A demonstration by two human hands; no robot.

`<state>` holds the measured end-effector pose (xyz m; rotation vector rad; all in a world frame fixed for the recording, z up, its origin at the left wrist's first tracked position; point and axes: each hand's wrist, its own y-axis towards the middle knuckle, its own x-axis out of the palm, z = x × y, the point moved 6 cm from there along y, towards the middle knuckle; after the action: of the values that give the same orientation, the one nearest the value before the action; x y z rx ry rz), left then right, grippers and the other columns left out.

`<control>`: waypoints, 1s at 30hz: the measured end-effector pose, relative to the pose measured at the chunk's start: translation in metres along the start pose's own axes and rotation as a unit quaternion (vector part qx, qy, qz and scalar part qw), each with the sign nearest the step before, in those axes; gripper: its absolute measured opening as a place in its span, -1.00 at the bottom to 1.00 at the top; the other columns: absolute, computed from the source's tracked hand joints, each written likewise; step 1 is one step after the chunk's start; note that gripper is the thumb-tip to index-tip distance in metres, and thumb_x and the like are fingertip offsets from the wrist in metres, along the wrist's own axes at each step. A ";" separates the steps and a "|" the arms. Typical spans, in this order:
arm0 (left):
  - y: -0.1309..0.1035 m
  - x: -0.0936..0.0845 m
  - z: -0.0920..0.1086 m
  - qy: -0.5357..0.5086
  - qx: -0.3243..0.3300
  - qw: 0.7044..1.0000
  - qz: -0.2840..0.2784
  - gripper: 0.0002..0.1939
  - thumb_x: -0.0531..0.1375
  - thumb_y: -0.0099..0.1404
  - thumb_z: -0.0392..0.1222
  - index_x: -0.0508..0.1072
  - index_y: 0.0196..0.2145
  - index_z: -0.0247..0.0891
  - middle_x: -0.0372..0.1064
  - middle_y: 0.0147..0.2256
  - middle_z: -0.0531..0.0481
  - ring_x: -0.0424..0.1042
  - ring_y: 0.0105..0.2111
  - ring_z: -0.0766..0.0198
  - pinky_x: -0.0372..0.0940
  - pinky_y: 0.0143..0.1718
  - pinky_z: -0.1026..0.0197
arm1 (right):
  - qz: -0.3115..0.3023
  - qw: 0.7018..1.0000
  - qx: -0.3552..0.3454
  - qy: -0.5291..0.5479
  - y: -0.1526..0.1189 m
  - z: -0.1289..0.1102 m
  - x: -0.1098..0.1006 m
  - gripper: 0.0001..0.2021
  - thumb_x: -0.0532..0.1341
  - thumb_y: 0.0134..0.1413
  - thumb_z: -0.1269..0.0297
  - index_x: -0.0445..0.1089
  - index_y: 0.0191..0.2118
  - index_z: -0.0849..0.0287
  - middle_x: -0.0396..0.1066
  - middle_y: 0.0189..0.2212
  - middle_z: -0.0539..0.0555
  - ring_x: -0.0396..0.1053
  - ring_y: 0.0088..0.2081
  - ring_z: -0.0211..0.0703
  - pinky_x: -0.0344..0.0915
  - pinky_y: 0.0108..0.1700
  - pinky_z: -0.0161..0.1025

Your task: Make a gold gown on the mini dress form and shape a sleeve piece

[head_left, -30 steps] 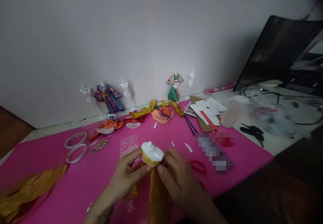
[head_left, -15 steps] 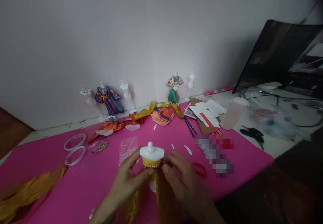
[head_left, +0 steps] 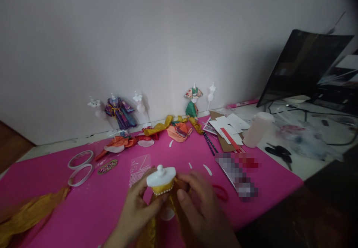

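A small white dress form (head_left: pixel 160 177) stands before me, its bust wrapped in gold cloth (head_left: pixel 163 187) edged with a row of white beads. My left hand (head_left: pixel 142 207) is closed around its left side, the thumb pressed just under the beads. On the other side, my right hand (head_left: pixel 203 203) is bent in against the gold cloth, thumb and fingers near each other; the fingertips are partly hidden. Lengths of the cloth hang down between both hands. Below the form its round white base (head_left: pixel 167 213) shows.
Beyond lie a sheet of stick-on beads (head_left: pixel 138 168), white tape rolls (head_left: pixel 80 175), red-handled scissors (head_left: pixel 220 192) and fabric scraps (head_left: pixel 179 130). Dressed and bare mini mannequins (head_left: pixel 120 110) line the wall. Gold fabric (head_left: pixel 30 212) lies at left; a bottle (head_left: pixel 258 130) and monitor (head_left: pixel 302 67) stand at right.
The dress form has moved slightly left and down and now tilts, its right shoulder higher. Both hands have gone with it and keep their places on it.
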<state>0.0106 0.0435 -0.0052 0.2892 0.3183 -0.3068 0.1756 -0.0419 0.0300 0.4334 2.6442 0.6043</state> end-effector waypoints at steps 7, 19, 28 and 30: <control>-0.005 -0.001 0.003 -0.001 -0.036 0.999 0.021 -0.47 0.34 0.08 -0.01 0.50 0.01 -0.21 0.41 0.11 -0.19 0.32 0.16 -0.14 0.16 0.21 -0.14 | -0.075 0.994 0.076 -0.001 -0.001 0.005 0.012 -0.62 0.29 0.01 0.31 0.37 0.00 0.05 0.37 -0.14 0.08 0.35 -0.06 0.00 0.32 -0.03 -0.05; -0.011 -0.005 -0.010 -0.002 -0.040 0.999 0.037 -0.52 0.35 0.08 0.00 0.52 -0.05 -0.20 0.53 -0.06 -0.14 0.45 0.00 -0.11 0.34 0.06 -0.05 | -0.090 0.992 0.087 -0.032 -0.004 0.011 0.021 -0.41 0.36 -0.13 0.44 0.29 0.07 -0.07 0.31 -0.06 0.06 0.30 0.01 0.05 0.32 0.02 0.05; -0.009 -0.005 -0.014 0.029 -0.038 0.998 0.029 -0.52 0.33 0.10 -0.03 0.51 -0.04 -0.24 0.52 -0.05 -0.17 0.47 -0.04 -0.10 0.36 0.01 -0.03 | -0.088 0.992 0.087 -0.028 -0.004 0.007 0.021 -0.43 0.27 -0.09 0.54 0.29 0.08 -0.05 0.31 -0.02 0.06 0.28 0.05 0.01 0.28 0.09 0.07; -0.007 -0.005 -0.010 0.028 -0.037 0.999 0.028 -0.55 0.34 0.09 -0.04 0.52 -0.07 -0.24 0.54 -0.10 -0.16 0.50 -0.07 -0.10 0.39 -0.03 -0.02 | -0.088 0.992 0.089 -0.029 -0.003 0.007 0.021 -0.42 0.27 -0.10 0.54 0.30 0.08 -0.04 0.31 -0.01 0.07 0.28 0.06 0.02 0.28 0.10 0.06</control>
<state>0.0014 0.0414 -0.0145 0.2343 0.3747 -0.2315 0.1598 -0.0344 0.0160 0.2590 2.6540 0.2974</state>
